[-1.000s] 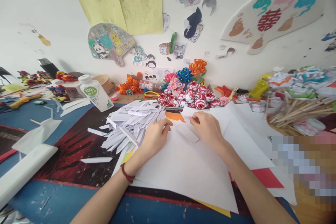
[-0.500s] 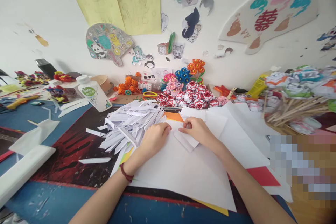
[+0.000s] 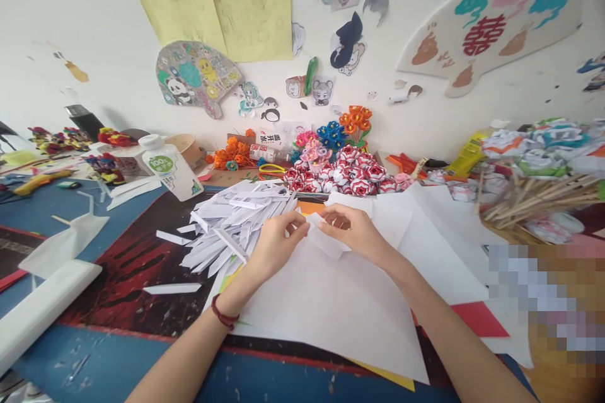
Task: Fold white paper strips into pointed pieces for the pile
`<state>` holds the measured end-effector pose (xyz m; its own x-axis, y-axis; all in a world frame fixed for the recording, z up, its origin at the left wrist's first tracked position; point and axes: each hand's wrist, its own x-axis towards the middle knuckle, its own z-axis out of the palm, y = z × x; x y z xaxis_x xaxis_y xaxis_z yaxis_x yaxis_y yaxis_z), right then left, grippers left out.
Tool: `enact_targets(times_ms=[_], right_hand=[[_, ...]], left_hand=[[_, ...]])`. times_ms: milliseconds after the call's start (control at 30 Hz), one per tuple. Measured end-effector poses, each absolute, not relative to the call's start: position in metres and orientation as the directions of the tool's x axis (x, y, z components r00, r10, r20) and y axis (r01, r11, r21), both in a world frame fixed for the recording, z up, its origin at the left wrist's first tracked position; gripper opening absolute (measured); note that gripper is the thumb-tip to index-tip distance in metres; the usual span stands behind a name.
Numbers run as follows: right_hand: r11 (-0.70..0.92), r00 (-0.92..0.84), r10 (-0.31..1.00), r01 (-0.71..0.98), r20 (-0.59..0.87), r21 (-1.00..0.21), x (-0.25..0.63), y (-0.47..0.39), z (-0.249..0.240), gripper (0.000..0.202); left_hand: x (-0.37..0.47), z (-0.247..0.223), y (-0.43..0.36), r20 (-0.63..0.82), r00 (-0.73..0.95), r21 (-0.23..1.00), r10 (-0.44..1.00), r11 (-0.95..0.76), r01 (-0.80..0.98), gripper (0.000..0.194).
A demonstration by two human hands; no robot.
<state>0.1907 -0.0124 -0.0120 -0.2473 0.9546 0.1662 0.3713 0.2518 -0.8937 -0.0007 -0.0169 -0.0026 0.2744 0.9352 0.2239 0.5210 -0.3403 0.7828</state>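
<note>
Between my two hands is a small piece of white paper (image 3: pixel 329 243), held over a large white sheet (image 3: pixel 326 308). My left hand (image 3: pixel 280 242) pinches its left corner between thumb and fingers; a dark red bracelet circles that wrist. Closed on the upper right part of the paper is my right hand (image 3: pixel 352 230), its fingers curled. To the left of my left hand lies a heap of folded white paper strips (image 3: pixel 231 220), with several loose ones beside it. Behind my hands an orange sheet (image 3: pixel 309 208) shows under more white paper.
A white glue bottle (image 3: pixel 172 167) stands at the back left. Red-and-white paper flowers (image 3: pixel 350 173) fill a box by the wall. Wooden sticks (image 3: pixel 524 201) and paper flowers crowd the right side. A long white block (image 3: pixel 50 315) lies at the left.
The small paper has been lifted off the sheet and now sits tilted between both hands. My left hand has turned so its thumb and fingers show in a pinch.
</note>
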Motion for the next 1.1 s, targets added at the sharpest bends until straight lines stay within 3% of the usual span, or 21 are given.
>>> enact_targets(times_ms=[200,567,733,1100], right_hand=[[0.287,-0.284,0.942,0.408,0.178,-0.867,0.1848,-0.0132,-0.0126,0.025],[0.153,-0.374,0.923,0.138,0.092,-0.979,0.1842,-0.0145,-0.0145,0.03],[0.191,-0.287,0.948,0.179,0.134,-0.965,0.1842,-0.0152,-0.0131,0.027],[0.141,-0.344,0.934,0.098,0.1,-0.985,0.1831,-0.0161,-0.0149,0.024]], left_hand=[[0.0016,-0.0023,-0.0202,0.21,0.291,0.766,0.933,-0.342,0.544,0.017],[-0.0014,-0.0038,-0.0175,0.249,0.25,0.818,0.936,-0.341,0.464,0.016],[-0.0032,-0.0072,-0.0138,0.185,0.32,0.856,0.929,-0.312,0.411,0.02],[-0.0009,-0.0012,-0.0209,0.248,0.34,0.769,0.907,-0.398,0.501,0.016]])
